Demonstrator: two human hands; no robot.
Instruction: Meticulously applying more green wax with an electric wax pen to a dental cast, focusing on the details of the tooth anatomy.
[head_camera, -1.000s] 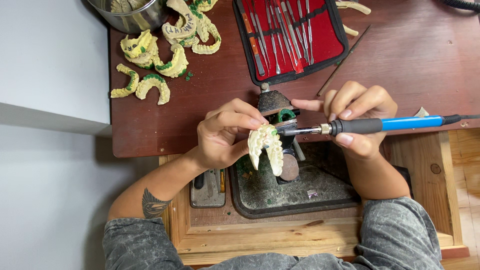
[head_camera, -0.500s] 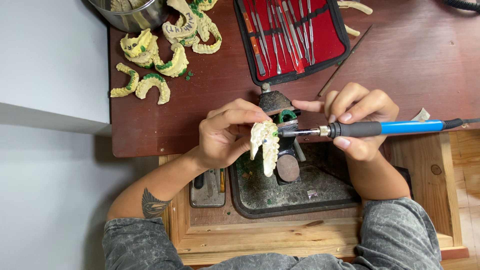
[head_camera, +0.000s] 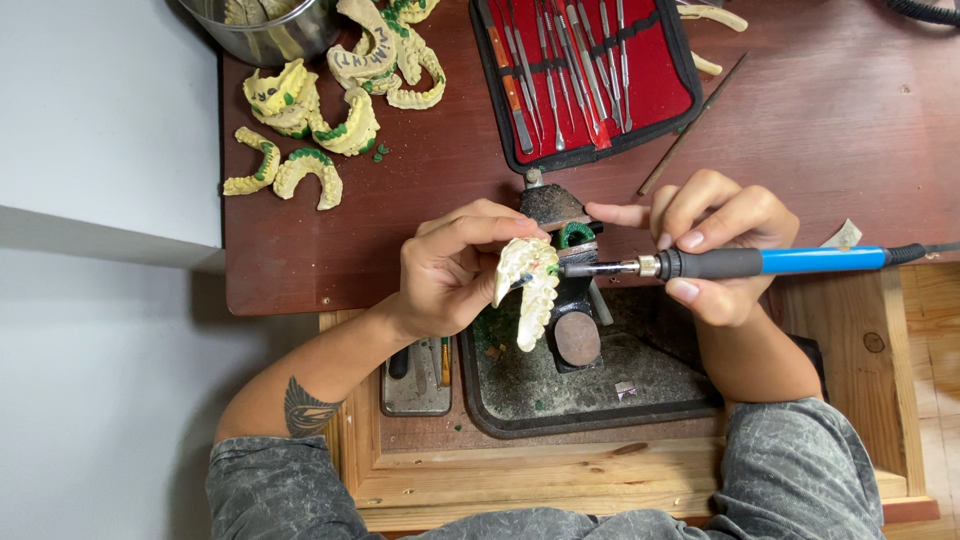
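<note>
Meanwhile, nearest the body, the pale dental cast (head_camera: 528, 290) has been turned slightly over the last second, so that its arch now hangs lower over the dark tray (head_camera: 600, 400); the wax work appears to be carried on along the arch. It is pinched in the left hand (head_camera: 450, 270), while the blue-handled heated tool (head_camera: 740, 263) is gripped by the right hand (head_camera: 715, 240), tip touching green wax. Farther off on the desk (head_camera: 800, 120), more casts (head_camera: 310, 120) and a red instrument case (head_camera: 590, 70) are seen.

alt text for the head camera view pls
Seen from above, the left hand holds a pale dental cast while the right hand touches a blue-handled heated tool to it. More casts and a red instrument case lie on the brown table.
</note>
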